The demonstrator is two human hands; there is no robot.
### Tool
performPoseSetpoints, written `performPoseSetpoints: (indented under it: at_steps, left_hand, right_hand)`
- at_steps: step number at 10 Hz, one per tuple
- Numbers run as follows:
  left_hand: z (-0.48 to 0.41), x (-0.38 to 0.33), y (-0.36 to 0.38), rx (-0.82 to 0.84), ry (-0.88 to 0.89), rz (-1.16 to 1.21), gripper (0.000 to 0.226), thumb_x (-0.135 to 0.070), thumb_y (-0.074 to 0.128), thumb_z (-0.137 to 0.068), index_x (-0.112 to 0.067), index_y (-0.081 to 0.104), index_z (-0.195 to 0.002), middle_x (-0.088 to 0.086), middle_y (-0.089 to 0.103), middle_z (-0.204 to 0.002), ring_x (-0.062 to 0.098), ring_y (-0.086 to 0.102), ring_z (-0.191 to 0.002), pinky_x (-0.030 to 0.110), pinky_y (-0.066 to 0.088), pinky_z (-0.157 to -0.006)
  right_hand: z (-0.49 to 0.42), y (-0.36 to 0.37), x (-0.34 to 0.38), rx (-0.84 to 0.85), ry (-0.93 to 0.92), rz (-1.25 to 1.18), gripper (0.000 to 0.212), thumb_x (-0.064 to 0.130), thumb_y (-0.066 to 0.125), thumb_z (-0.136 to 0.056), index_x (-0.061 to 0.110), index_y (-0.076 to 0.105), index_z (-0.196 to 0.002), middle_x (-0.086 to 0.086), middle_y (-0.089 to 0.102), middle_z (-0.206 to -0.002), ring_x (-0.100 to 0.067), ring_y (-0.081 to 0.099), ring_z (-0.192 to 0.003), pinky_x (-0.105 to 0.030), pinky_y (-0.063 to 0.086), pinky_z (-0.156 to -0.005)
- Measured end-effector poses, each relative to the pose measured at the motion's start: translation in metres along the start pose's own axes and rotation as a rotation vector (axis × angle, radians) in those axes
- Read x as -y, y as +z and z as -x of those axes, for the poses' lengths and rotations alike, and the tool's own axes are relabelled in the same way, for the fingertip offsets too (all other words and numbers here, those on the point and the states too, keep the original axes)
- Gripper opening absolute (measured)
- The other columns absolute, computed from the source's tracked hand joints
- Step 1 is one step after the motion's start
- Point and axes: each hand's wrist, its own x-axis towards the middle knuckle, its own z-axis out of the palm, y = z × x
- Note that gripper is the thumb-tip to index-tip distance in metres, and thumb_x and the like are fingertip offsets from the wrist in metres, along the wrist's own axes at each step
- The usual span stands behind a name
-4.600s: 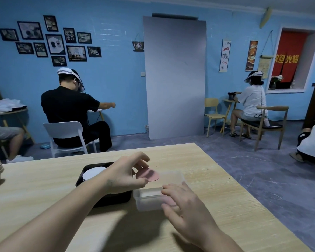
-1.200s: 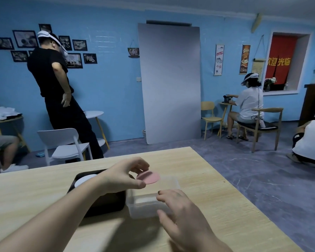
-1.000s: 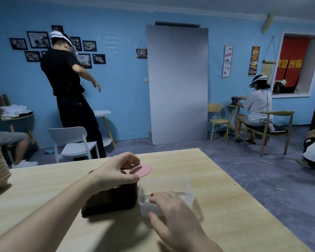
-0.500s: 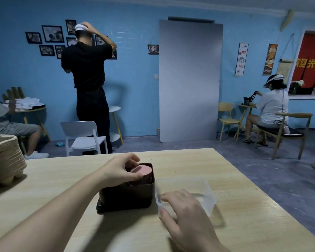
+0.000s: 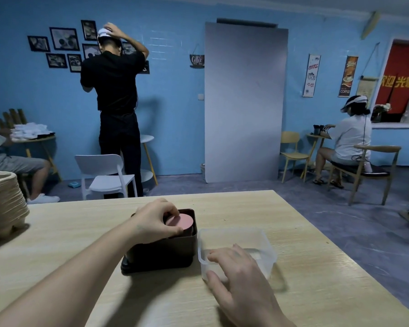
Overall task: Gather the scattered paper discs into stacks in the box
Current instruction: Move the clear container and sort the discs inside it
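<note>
Pinching the pink paper disc [image 5: 181,220] at its near-left edge, the L hand [image 5: 151,223] has its fingers [image 5: 171,209] curled narrow round it, thumb along the front edge & the rest over the back. The disc lies roughly flat at the mouth of the dark box [image 5: 161,253], in its right half. It looks to sit on top of a pink stack just under it, but the box wall hides most of that, so can't tell how tall. R hand [image 5: 241,286] is off to the right, fingers [image 5: 224,256] relaxed & spread over the near rim of the clear plastic tub [image 5: 232,230], thumb against its outer wall, holding nothing. Tub stands just beside the box, walls nearly touching, both on the tabletop [image 5: 57,232]. No loose discs show in the tub, though its wall is cloudy, so not sure. Handling, as a guess: the disc is thin paper, v. light, bends easily, so a soft edge pinch is enough; squeeze hard & it creases. Best taken at the rim w/ thumb & 1–2 fingertips, kept level so it drops square on the stack. Light discs slide, so a nudge on letting go could skew the pile. Stack of pulp trays [image 5: 3,199] sits well apart at the far-left edge of the tabletop.
</note>
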Motion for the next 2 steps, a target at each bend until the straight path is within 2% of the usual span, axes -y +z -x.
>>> performPoseSetpoints:
  at_steps: [2]
  left_hand:
    - [0.0095,-0.0084,-0.0011,-0.098,-0.006,0.072,0.051,-0.067,0.062,-0.066,-0.033,0.07,-0.104,-0.019,0.062,-0.105,0.009,0.062,-0.1,0.042,0.055,-0.092]
  right_hand:
    - [0.0005,0.0,0.001,0.009,-0.008,0.025,0.02,0.037,0.055,-0.094,0.031,0.061,-0.112,0.019,0.066,-0.109,-0.004,0.059,-0.105,-0.018,0.016,-0.122]
